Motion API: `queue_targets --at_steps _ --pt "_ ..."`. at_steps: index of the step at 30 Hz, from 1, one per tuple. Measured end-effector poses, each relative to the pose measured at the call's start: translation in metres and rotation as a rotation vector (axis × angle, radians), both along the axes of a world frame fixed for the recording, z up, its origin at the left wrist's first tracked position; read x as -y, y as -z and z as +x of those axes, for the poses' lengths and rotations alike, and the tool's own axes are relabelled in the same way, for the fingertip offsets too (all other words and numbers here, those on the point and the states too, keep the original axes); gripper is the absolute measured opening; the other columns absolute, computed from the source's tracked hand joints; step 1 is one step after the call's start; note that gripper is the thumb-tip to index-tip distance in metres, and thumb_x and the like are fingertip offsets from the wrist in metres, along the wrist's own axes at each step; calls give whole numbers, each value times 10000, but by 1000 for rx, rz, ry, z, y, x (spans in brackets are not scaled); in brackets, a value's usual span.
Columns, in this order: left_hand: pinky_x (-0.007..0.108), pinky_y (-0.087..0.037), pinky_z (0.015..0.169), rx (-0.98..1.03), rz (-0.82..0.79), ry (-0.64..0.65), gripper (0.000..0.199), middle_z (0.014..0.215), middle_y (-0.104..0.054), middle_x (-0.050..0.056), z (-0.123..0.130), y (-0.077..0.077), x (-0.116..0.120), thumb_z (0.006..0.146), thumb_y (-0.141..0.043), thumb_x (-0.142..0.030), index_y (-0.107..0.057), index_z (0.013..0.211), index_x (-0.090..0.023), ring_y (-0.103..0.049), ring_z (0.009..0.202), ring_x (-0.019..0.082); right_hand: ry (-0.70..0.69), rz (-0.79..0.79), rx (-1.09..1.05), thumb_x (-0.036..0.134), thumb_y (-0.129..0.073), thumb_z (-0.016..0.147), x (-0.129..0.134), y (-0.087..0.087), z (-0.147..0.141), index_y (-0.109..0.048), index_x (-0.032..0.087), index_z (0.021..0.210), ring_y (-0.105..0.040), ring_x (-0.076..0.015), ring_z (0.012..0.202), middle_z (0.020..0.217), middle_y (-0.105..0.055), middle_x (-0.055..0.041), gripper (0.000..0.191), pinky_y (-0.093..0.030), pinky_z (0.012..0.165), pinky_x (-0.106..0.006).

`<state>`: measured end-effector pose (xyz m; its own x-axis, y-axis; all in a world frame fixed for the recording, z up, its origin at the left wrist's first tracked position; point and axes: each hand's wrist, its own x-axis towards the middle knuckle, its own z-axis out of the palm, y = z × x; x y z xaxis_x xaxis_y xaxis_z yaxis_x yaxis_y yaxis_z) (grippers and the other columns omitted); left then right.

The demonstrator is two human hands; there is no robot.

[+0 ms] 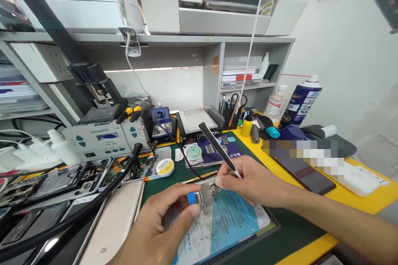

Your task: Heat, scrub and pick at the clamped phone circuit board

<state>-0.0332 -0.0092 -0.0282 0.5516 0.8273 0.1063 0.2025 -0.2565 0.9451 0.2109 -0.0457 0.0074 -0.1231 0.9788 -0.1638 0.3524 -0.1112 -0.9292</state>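
Note:
My left hand (164,219) comes in from the lower left. Its thumb and index finger close on the blue end piece (192,198) of a flat metal holder (205,198). A small metallic circuit board (214,189) sits at the holder's right side. My right hand (245,180) grips a slim black-and-white handled tool (217,145), which slants up and to the left. The tool's lower end is hidden by my fingers, close to the board. Under both hands lies a blue-and-white printed sheet (230,223) on a dark pad.
A soldering iron (202,177) lies behind the holder, near a solder wire spool (193,152). Phone parts fill a tray (133,169) at left, where a black hose (93,207) crosses. A phone (304,174) and a spray can (300,101) are at right.

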Motion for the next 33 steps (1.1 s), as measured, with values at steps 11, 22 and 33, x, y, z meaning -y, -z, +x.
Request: queue_targets --at_steps 11,22,33 --pt "317 -609 757 -84 17 34 427 819 -674 36 -4 0 -2 925 -639 -558 -743 1212 -260 -690 835 217 -11 -5 3 474 -667 936 1 -2 1 -632 182 877 -404 -80 347 429 -407 104 300 -337 359 -176" --pt "250 -511 651 -255 441 105 283 947 -716 37 -12 -15 -12 979 -563 -423 -731 1155 -280 -696 869 202 203 108 -564 588 -681 880 -6 -7 8 -685 134 645 -582 -139 525 568 -533 -8 511 -545 554 -267" --pt "284 -537 862 -267 541 236 191 1125 -703 37 -12 -16 -22 981 -536 -280 -708 1061 -261 -661 1017 199 200 -14 -404 527 -770 824 -9 0 6 -710 129 805 -489 -90 347 484 -581 29 403 -418 331 -191"
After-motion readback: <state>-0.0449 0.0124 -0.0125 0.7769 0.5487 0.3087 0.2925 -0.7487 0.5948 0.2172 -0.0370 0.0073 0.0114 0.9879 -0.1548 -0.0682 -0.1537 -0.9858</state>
